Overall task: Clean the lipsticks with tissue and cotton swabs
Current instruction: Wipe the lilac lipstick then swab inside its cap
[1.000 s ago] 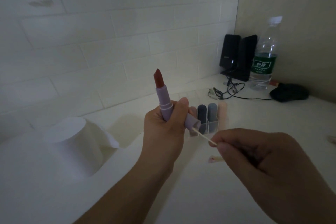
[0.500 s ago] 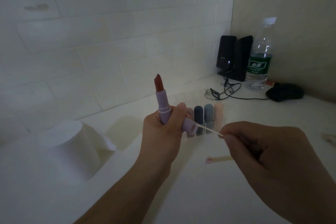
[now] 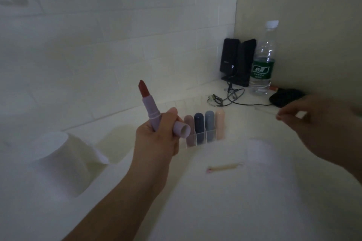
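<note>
My left hand [image 3: 156, 139] grips an open lilac lipstick [image 3: 148, 107] with its red tip pointing up, and also holds the lilac cap [image 3: 181, 130] between the fingers. Off to the right, my right hand [image 3: 321, 125] pinches a thin cotton swab [image 3: 266, 111], blurred by motion, well away from the lipstick. Behind the left hand a clear rack [image 3: 203, 137] holds several capped lipsticks in mauve, dark blue, grey-blue and peach. A used swab with a pink tip [image 3: 223, 168] lies on a white tissue [image 3: 235, 191] on the counter.
A white tissue roll [image 3: 56, 154] stands at the left. In the back right corner are two black speakers [image 3: 238, 60], a water bottle [image 3: 263, 58], tangled cables [image 3: 227, 98] and a dark object [image 3: 284, 97]. Tiled wall runs behind the counter.
My right hand has pulled the swab out of the lipstick cap and swung it away to the right. The left hand has kept the lipstick and cap upright, shifting slightly.
</note>
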`<state>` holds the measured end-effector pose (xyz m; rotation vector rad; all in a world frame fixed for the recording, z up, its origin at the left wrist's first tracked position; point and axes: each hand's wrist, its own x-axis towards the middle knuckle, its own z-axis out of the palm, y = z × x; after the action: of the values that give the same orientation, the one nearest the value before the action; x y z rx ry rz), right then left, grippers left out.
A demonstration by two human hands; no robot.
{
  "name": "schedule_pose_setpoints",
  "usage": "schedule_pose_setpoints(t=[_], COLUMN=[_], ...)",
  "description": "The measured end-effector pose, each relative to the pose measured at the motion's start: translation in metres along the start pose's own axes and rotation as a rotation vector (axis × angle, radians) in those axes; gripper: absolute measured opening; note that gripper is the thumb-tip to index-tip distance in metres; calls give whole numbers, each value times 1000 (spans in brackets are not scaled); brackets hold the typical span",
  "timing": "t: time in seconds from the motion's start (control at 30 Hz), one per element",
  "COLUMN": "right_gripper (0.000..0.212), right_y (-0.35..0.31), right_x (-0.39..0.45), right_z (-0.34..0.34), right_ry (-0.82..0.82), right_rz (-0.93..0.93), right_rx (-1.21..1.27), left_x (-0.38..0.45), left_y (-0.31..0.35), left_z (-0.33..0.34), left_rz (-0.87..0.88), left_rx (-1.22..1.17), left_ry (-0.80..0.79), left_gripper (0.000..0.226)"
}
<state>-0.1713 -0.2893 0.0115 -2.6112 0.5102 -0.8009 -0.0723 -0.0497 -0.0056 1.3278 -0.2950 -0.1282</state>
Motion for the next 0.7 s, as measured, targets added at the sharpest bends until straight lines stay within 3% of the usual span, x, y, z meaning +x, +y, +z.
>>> schedule_pose_setpoints(t=[0.13, 0.37, 0.43, 0.5, 0.6, 0.7], right_gripper=[24, 17, 13, 8, 20, 38], right_y=[22, 20, 15, 2, -33, -75], right_x=[1, -1, -1, -4, -19, -42], right_z=[12, 16, 15, 14, 16, 18], right_ry=[-298, -516, -471, -281, 33, 6], right_rz=[137, 163, 153, 63, -162, -404], right_rx=[-200, -276, -300, -282, 14, 294], left_x=[-5, -1, -3, -5, -8, -13], left_y=[-1, -2, 1, 3, 2, -1], left_z=[6, 5, 5, 5, 5, 9], left_rz=[-32, -236, -302, -355, -391, -421], left_rx=[-11, -245, -354, -447, -523, -571], left_ry=[-84, -190, -253, -305, -367, -399], left_gripper=[48, 39, 28, 24, 26, 26])
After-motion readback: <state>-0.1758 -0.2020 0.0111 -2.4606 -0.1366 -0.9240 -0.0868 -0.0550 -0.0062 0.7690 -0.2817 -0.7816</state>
